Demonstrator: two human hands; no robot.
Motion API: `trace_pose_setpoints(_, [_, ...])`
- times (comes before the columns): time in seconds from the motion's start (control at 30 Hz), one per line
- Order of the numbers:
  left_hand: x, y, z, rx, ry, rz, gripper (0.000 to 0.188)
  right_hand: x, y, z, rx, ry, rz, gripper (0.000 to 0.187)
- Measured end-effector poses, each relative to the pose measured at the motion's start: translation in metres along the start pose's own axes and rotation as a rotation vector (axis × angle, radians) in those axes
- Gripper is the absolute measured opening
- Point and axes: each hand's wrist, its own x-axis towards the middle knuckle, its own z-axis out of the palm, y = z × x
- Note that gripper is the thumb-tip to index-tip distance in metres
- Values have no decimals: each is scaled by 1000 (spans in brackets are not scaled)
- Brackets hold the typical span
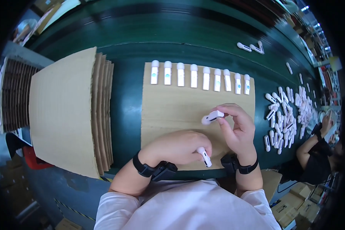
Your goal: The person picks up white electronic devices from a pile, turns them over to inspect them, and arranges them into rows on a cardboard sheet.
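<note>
My right hand (239,124) pinches a small white stick-shaped device (214,116) between thumb and fingers, its rounded head pointing left and a dark strip on its side. Lower down, my left hand (189,147) is curled around another white device (205,158), whose lower end sticks out toward me. Both hands are above a flat cardboard sheet (168,119). Along the sheet's far edge, several similar devices (194,76) lie in a row, heads away from me, some with a blue round mark.
At left stands a stack of cardboard sheets (61,115), with more cardboard (17,96) beyond. A loose pile of white devices (285,119) lies on the green surface (126,115) at right. A few devices (253,48) lie farther back. Another person's arm (306,149) is at far right.
</note>
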Motion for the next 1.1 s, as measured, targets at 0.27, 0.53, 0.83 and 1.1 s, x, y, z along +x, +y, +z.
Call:
trace_pose_setpoints(0.27, [-12, 20, 3, -21, -157, 31, 13, 55, -10, 50, -318, -274, -275, 25])
trace_pose_setpoints(0.53, [-18, 28, -3, -98, -234, 89, 15, 65, -2, 90, -541, -484, -473, 20])
trace_pose_setpoints(0.83, [-19, 28, -5, -106, -202, 104, 16, 67, 6, 99, -534, -538, -382, 23])
trace_pose_setpoints(1.1, [-17, 22, -6, -521, 250, 316, 18, 70, -5, 58, -146, -441, -107, 28])
